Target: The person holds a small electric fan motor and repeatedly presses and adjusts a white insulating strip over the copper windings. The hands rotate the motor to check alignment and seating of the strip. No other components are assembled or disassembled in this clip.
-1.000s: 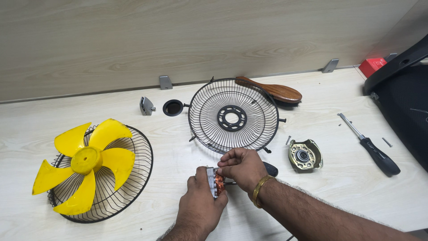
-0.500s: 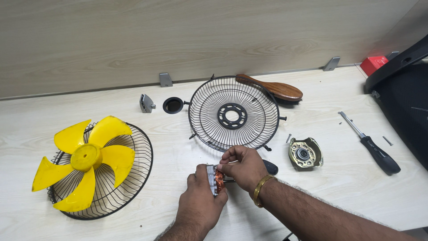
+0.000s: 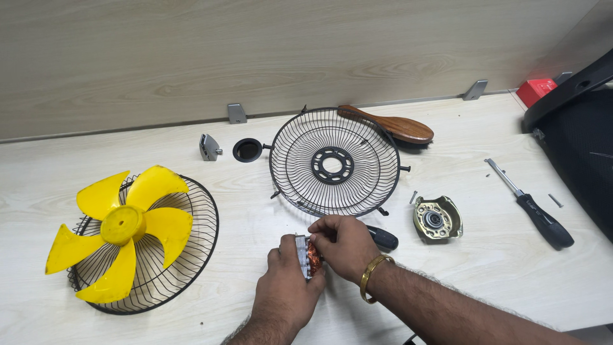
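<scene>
Barely anything shifts from a half-second back: both hands stay locked at the near edge of the table [image 3: 485,281], fingers only nudging on the motor stator [image 3: 308,257]. That stator, a metal stack with copper windings showing, sits pinched between the two hands, upright on its edge. Left hand [image 3: 287,287] grasps it from the 7 o'clock side, thumb and fingers wrapped along its metal face; right hand [image 3: 345,246], wearing a gold bangle [image 3: 373,278], closes over it from 2 o'clock, fingertips curled on the top of the windings. Just behind the right hand, at 3 o'clock, a black-handled tool [image 3: 382,238] lies half hidden by the knuckles. Straight up at 12 o'clock lies the black wire fan guard [image 3: 334,163], close to the hands, with a wooden brush [image 3: 389,126] touching its far rim. Off at 9 o'clock, well apart, the yellow fan blade [image 3: 121,227] rests on a second wire guard [image 3: 191,255]. Over at 2 o'clock sits the brass-coloured motor end cover [image 3: 437,219], and beyond it a screwdriver [image 3: 533,207]. Small black ring [image 3: 247,150] and grey metal bracket [image 3: 209,147] lie at 11 o'clock.
</scene>
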